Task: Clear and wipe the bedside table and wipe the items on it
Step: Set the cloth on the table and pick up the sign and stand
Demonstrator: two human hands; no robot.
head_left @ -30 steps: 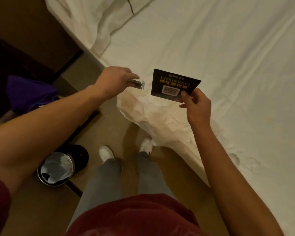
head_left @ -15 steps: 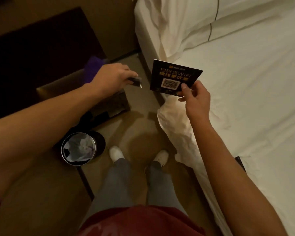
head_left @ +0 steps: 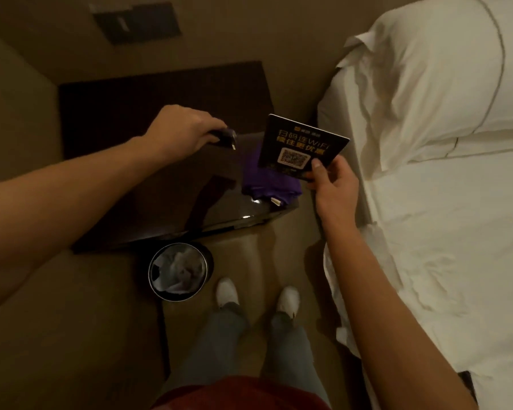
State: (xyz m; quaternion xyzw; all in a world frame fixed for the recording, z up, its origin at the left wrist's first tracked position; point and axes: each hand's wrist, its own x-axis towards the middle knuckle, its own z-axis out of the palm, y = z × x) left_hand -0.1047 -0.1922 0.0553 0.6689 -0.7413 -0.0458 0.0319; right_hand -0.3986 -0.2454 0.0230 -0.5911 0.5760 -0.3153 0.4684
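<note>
Purple cloth [head_left: 267, 176] sits bunched on the dark bench [head_left: 148, 202] near its bed-side edge. Right hand [head_left: 333, 184] pinches a black WiFi card [head_left: 301, 146] just above it, left hand [head_left: 184, 133] grips some small dark object [head_left: 227, 137] over the bench.

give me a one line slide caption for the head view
Standing by the bedside table, left hand holds a small dark object, right hand a black WiFi QR card.

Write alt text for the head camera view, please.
A person stands between a dark bedside table and a white bed; the right hand pinches a black WiFi QR card, the left hand grips a small dark object. A purple cloth lies on the table.
</note>
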